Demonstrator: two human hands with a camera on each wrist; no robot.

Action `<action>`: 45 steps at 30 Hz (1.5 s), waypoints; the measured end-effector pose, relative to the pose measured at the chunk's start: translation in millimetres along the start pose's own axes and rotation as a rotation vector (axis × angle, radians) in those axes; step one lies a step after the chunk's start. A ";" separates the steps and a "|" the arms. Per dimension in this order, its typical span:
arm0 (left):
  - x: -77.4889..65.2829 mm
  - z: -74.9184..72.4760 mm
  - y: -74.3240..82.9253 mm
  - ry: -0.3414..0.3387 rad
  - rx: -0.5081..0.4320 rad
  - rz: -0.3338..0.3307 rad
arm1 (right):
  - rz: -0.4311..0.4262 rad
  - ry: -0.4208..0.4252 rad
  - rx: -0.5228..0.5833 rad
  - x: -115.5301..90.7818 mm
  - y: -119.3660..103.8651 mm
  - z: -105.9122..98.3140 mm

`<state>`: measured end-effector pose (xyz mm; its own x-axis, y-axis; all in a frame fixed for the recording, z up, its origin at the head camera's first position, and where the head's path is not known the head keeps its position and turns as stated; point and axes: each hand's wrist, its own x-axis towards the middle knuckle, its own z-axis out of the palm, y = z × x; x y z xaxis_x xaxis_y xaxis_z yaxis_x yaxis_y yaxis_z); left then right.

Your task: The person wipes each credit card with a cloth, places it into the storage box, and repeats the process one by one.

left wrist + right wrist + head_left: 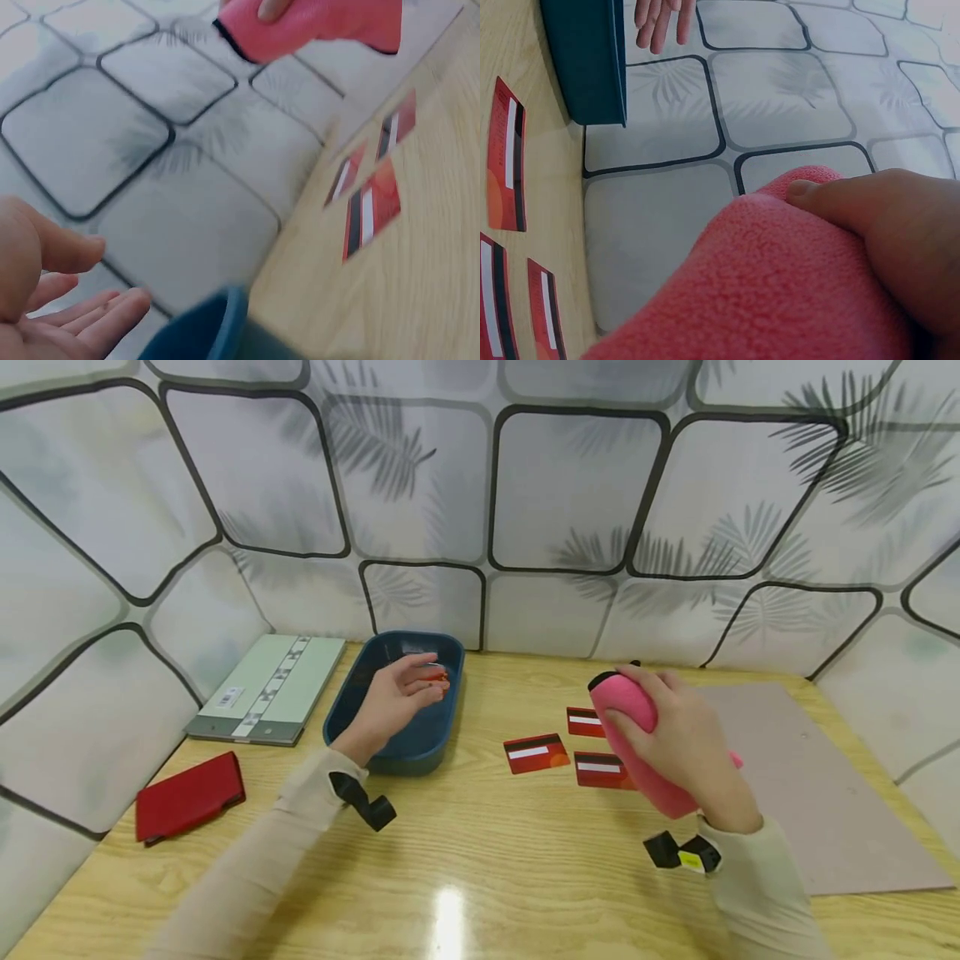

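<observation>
My right hand [686,747] grips a pink fleecy cloth [626,702] with black edging, raised above the right half of the table. In the right wrist view, the thumb presses on the folded cloth [780,277]. My left hand [390,706] hovers over a dark blue plastic tub [420,764], fingers loosely extended with nothing held. Something small and orange-red [442,677] shows by its fingertips, inside the tub; its kind is unclear. Three red cards with dark stripes lie between the hands: a left card [536,753], a lower card [600,770] and an upper card [583,722], partly hidden.
A red wallet [191,797] lies at the table's left edge. Behind it is a pale green folder or box [273,681] with a patterned band. A greyish-pink mat [832,793] covers the right side. Patterned fabric walls [420,527] stand behind and at both sides.
</observation>
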<state>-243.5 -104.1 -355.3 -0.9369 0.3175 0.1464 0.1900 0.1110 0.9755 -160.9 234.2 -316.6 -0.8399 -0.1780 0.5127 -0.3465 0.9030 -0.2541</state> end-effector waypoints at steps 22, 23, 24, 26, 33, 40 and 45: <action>34.7 121.0 -24.9 -0.079 0.012 -0.098 | 0.019 0.092 -0.006 1.1 15.3 -13.5; 38.1 124.4 -28.5 -0.084 0.034 -0.092 | 0.021 0.093 -0.005 0.7 15.3 -13.9; 40.7 127.8 -31.0 -0.091 0.067 -0.086 | 0.022 0.094 -0.004 0.5 15.4 -14.3; 44.8 132.8 -34.6 -0.121 0.153 -0.069 | 0.027 0.092 -0.002 0.2 15.4 -14.7; 54.7 144.1 -37.7 -0.194 0.415 -0.048 | 0.029 0.087 0.004 0.5 13.5 -14.4; 65.3 157.3 -49.4 -0.110 0.663 -0.064 | 0.035 0.069 -0.006 0.6 12.0 -13.1; 72.9 169.4 -51.8 -0.121 0.718 -0.036 | 0.047 0.049 -0.016 0.4 13.4 -14.5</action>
<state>-272.0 72.8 -423.0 -0.9149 0.3996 0.0568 0.3448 0.7005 0.6249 -159.8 251.8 -307.9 -0.8332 -0.1165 0.5405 -0.3005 0.9160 -0.2658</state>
